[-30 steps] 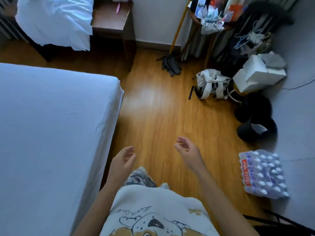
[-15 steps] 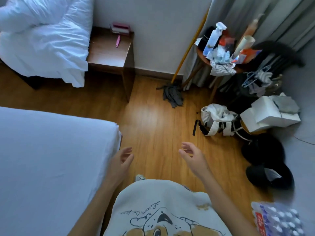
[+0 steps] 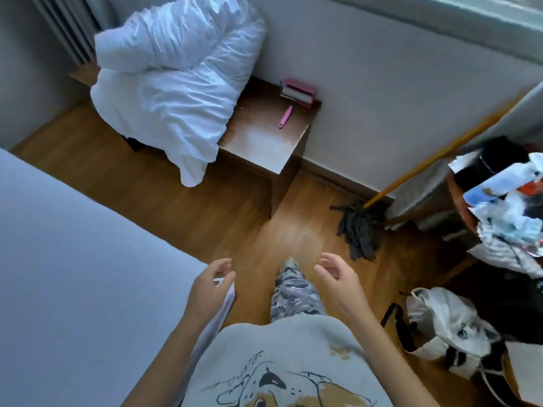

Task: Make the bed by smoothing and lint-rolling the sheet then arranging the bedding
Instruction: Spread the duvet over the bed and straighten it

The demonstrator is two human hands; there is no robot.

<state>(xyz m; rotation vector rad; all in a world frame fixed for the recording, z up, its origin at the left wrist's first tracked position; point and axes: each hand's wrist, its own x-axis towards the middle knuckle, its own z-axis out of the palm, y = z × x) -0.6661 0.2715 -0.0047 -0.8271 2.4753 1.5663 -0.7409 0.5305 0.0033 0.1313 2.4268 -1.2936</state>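
The bed with its smooth white sheet (image 3: 73, 274) fills the lower left. My left hand (image 3: 210, 286) hovers over the bed's corner, fingers apart, holding nothing. To its right, over the wooden floor, my right hand (image 3: 338, 279) is open too. A heap of white bedding (image 3: 170, 80) lies on a low wooden bench (image 3: 264, 136) by the far wall. The pink lint roller (image 3: 295, 96) rests on the bench's right end beside the bedding, with its pink handle pointing toward me. Both hands are well short of the bench.
A mop (image 3: 360, 227) with a yellow handle leans on the wall to the right. A cluttered round stand (image 3: 499, 201) and a white bag (image 3: 440, 321) crowd the right side. Open wooden floor (image 3: 293, 230) runs between the bed and the bench.
The view has swung up and left, bringing the bedding heap and the lint roller closer to centre. My hands stay open in front of me, near the bed's corner.
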